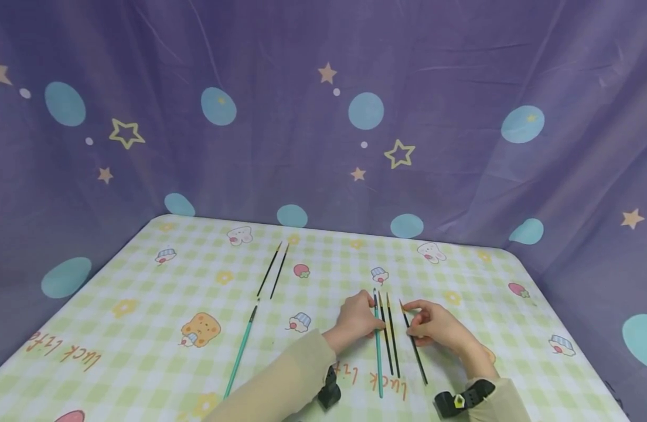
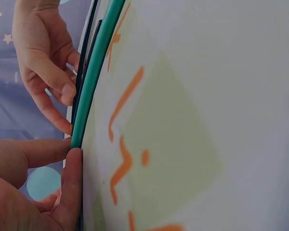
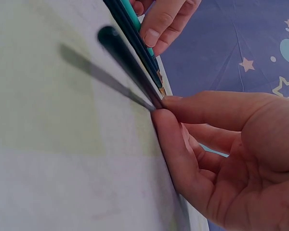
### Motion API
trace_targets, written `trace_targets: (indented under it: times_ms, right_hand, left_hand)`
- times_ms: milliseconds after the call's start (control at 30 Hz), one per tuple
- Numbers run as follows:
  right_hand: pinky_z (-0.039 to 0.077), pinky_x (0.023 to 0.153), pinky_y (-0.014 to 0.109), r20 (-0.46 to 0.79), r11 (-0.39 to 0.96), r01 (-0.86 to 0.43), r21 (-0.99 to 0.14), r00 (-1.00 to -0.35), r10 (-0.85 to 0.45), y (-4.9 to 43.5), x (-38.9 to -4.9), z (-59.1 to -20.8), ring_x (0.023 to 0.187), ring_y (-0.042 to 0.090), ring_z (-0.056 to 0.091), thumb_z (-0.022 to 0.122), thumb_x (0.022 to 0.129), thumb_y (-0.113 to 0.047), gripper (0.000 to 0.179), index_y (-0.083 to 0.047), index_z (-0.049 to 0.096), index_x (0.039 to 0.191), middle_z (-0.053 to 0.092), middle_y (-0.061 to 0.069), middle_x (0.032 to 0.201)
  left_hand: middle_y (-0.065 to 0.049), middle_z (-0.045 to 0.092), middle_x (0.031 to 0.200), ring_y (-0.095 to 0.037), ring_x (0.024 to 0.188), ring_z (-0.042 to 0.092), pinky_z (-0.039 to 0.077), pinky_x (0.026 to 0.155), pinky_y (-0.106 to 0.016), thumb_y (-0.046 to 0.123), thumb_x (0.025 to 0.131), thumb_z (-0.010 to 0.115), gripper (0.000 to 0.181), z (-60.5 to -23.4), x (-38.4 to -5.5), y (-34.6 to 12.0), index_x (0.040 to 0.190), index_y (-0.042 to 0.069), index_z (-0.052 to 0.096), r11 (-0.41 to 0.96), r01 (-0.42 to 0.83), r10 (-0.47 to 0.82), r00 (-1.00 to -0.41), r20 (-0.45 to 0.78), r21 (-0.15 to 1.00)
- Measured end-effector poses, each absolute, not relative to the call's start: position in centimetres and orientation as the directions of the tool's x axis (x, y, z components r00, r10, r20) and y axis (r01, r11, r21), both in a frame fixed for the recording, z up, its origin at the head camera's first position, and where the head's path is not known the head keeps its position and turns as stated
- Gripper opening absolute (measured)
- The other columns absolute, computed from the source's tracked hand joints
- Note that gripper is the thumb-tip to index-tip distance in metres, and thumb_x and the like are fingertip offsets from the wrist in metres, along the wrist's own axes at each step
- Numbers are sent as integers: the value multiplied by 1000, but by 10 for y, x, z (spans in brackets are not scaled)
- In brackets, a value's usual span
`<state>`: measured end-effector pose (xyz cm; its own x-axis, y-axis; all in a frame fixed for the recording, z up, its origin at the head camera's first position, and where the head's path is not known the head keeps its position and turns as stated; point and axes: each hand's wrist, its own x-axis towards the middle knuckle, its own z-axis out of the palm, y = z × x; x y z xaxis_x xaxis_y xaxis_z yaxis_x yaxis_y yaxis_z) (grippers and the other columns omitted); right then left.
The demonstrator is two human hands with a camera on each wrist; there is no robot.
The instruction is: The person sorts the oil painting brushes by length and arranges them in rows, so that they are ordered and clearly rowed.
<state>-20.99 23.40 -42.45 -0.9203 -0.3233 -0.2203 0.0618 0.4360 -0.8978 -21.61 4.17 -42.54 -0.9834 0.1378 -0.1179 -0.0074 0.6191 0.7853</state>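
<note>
My left hand (image 1: 357, 316) pinches a teal-handled paintbrush (image 1: 378, 363) between thumb and finger, low over the tablecloth. Just right of it lie two thin dark-handled paintbrushes, an inner one (image 1: 388, 349) and an outer one (image 1: 395, 351), roughly parallel to the teal handle. With thumb and forefinger my right hand (image 1: 434, 325) holds another dark paintbrush (image 1: 418, 360), apart from those three and slightly slanted. In the right wrist view this dark brush (image 3: 123, 55) has its handle end raised above the cloth, casting a shadow. All the bristle tips point to the far side.
Left on the table lie two thin dark paintbrushes, one (image 1: 269, 269) beside the other (image 1: 279, 271). Nearer to me is a second teal paintbrush (image 1: 242, 349), partly behind my left sleeve (image 1: 276, 381). A checked tablecloth (image 1: 144, 351) covers the table; a purple curtain (image 1: 281, 158) hangs behind.
</note>
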Motion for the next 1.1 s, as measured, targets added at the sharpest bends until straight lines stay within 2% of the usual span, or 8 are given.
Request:
trace_targets:
  times_ms: [233, 433, 633, 833, 1000, 1100]
  right_hand:
    - [54, 57, 33, -222, 425, 68, -903, -920, -324, 234, -209, -424, 66, 16, 57, 65, 79, -3, 53, 8, 43, 126, 54, 7, 77]
    - [54, 58, 34, -222, 416, 70, -907, -918, -329, 234, -210, -425, 65, 16, 57, 65, 79, -2, 54, 8, 42, 126, 55, 7, 78]
    - [55, 58, 35, -219, 408, 69, -911, -916, -335, 235, -210, -425, 66, 16, 58, 64, 80, -2, 53, 8, 41, 127, 55, 8, 78]
    - [55, 58, 34, -224, 418, 74, -905, -920, -323, 234, -210, -424, 65, 16, 57, 65, 79, -2, 53, 7, 42, 126, 54, 8, 78]
    - [55, 59, 34, -234, 424, 83, -902, -918, -319, 234, -210, -424, 67, 16, 58, 65, 79, -2, 53, 7, 43, 126, 54, 8, 78]
    - [55, 59, 35, -228, 422, 74, -903, -916, -329, 234, -211, -424, 67, 16, 58, 65, 79, -2, 54, 8, 42, 126, 55, 8, 79]
  left_hand:
    - [-1, 54, 59, -9, 36, 50, 43, 42, -20, 11, 70, 77, 33, -426, -217, 42, 91, 6, 51, 619, -16, 132, -984, -124, 786]
    - [-6, 55, 71, -13, 38, 54, 44, 37, -21, 3, 69, 72, 30, -420, -216, 41, 90, 4, 51, 633, -13, 146, -980, -136, 774]
    - [-6, 58, 74, -12, 39, 54, 44, 38, -20, 8, 70, 73, 26, -416, -220, 38, 89, 2, 55, 655, 12, 163, -978, -126, 755]
    - [-4, 58, 72, -13, 41, 54, 44, 39, -20, 8, 70, 71, 27, -418, -223, 34, 92, 1, 58, 613, -23, 158, -976, -150, 790]
    - [-5, 62, 81, -12, 42, 54, 46, 41, -22, 5, 71, 68, 27, -421, -223, 28, 96, 3, 59, 566, -53, 142, -977, -160, 823]
    - [-5, 61, 80, -13, 44, 54, 47, 41, -24, 2, 72, 65, 26, -422, -223, 22, 97, 3, 59, 516, -70, 142, -976, -166, 853]
